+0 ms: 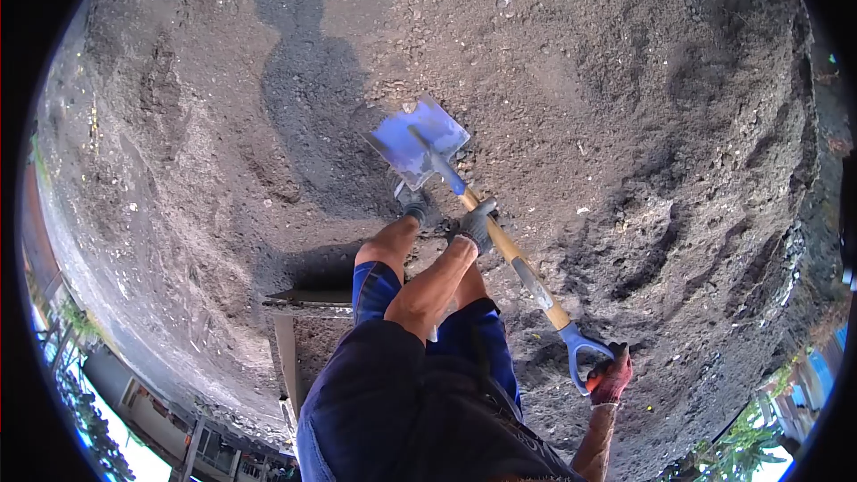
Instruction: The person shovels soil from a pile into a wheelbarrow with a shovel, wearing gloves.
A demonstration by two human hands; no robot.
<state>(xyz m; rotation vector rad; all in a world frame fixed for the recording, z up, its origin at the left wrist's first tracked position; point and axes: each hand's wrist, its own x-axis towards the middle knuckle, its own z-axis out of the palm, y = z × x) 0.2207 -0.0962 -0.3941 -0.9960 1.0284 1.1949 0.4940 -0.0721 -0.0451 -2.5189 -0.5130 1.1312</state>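
A square-bladed shovel (420,138) with a worn blue blade and a wooden shaft extends diagonally over the soil (536,152). My left hand (476,225), in a grey glove, is wrapped round the shaft just above the blade's blue socket. At the other end, my right hand (611,375) wears a red glove and grips the blue D-shaped handle. The blade lies over loose dirt in front of my feet, and little or no soil shows on it. My shoe (412,201) is partly hidden below the blade.
Beside my left leg stands an open box-like frame with a pale rim (286,353). Rough, dug-up ground (661,250) rises in clods to the right. Buildings (170,419) show at the lower left edge, and greenery (741,451) at the lower right.
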